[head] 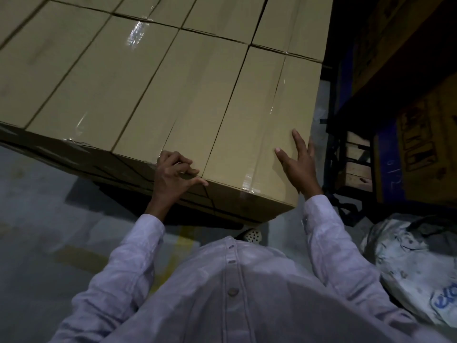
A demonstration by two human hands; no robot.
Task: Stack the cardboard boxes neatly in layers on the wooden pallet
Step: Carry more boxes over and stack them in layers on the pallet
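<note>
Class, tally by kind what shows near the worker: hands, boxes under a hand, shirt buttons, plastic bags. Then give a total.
Hands: 2, left hand and right hand
Boxes under a hand: 2, second box and corner box
Shirt buttons: 3
Plastic bag: 1
Total: 8

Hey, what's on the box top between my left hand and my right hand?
Head view: between left hand and right hand lies the bare top of the corner box, crossed by a clear tape strip.
</note>
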